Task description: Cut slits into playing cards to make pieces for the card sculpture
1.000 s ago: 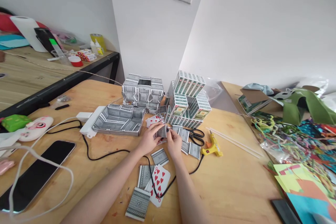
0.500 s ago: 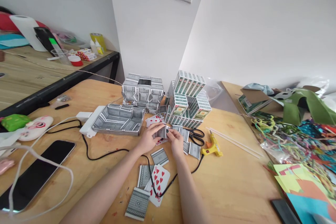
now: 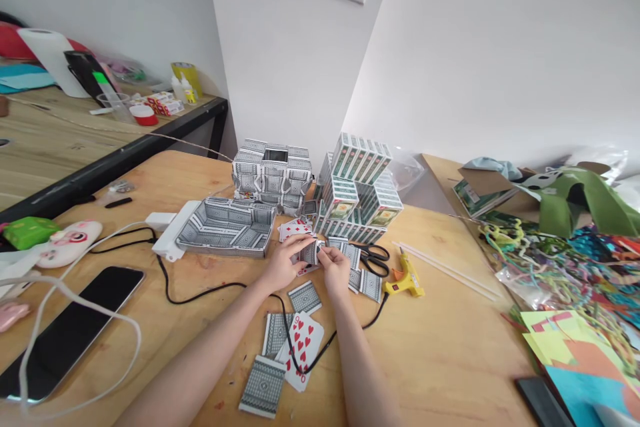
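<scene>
Between my two hands is a small folded playing card, patterned side showing. My left hand grips its left and upper edge, and my right hand pinches its right edge. Red-suited cards lie just behind my fingers. Several folded card pieces are to the right of my right hand, beside black scissors and a yellow glue gun. Nearer me lie more folded pieces and a nine of hearts, crossed by a black cable.
An open card-covered tray and a card-covered box structure stand behind to the left. Stacked card boxes rise at the back. A phone and white cables lie left; craft scraps are at right.
</scene>
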A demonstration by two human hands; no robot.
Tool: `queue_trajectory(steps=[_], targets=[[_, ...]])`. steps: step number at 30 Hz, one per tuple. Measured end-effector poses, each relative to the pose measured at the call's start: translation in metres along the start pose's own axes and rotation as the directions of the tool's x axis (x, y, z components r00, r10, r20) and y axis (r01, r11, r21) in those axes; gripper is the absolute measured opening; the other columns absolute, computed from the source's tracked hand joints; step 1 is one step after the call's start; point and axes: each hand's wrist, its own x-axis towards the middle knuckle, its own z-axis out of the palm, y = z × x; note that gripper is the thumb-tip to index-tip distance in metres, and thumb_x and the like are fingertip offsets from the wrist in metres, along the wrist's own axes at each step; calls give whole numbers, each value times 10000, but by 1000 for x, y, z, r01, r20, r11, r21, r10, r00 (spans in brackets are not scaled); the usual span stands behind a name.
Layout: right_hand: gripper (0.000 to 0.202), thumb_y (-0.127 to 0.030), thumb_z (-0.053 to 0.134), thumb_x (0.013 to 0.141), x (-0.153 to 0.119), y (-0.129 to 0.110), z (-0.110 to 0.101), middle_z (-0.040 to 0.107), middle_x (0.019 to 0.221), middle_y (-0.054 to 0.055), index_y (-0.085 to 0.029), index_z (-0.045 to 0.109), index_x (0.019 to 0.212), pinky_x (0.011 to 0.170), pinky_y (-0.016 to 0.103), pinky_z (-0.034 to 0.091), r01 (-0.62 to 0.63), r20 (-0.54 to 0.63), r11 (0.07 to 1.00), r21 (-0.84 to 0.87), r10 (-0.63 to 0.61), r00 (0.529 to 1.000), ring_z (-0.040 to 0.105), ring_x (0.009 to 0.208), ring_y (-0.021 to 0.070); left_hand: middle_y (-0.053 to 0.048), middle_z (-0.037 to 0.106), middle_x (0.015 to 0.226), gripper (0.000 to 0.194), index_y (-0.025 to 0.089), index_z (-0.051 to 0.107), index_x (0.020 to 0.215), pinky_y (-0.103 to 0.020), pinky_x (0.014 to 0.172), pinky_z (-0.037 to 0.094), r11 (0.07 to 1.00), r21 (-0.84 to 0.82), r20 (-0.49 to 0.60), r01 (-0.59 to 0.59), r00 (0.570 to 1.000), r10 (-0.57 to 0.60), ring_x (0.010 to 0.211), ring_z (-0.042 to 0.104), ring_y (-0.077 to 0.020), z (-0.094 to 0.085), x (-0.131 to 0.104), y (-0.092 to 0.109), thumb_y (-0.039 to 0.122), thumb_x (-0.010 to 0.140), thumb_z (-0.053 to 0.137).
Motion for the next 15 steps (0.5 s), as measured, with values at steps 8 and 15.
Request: queue_trajectory(steps=[8, 15], targets=[[274, -401, 623, 645, 1, 6, 1, 631, 572, 28, -130, 628, 684, 482, 248, 441, 35, -58, 993, -112, -42, 997, 541, 485, 136, -46, 522, 1194, 617, 264, 524, 1167, -436, 984, 383, 1000, -5, 21, 16, 1000, -16, 1129, 471, -213, 0, 0, 0, -36, 628, 549], [299, -431, 601, 665, 0, 11, 0, 666, 628, 55, -137, 634, 710, 486, 249, 450, 55, -87, 982, -179, -72, 994, 589, 534, 166, -48, 513, 1204, 611, 261, 521, 1173, -429, 987, 382, 1000, 1, 41, 24, 999, -24, 1135, 466, -212, 1, -1, -1, -26, 634, 562]])
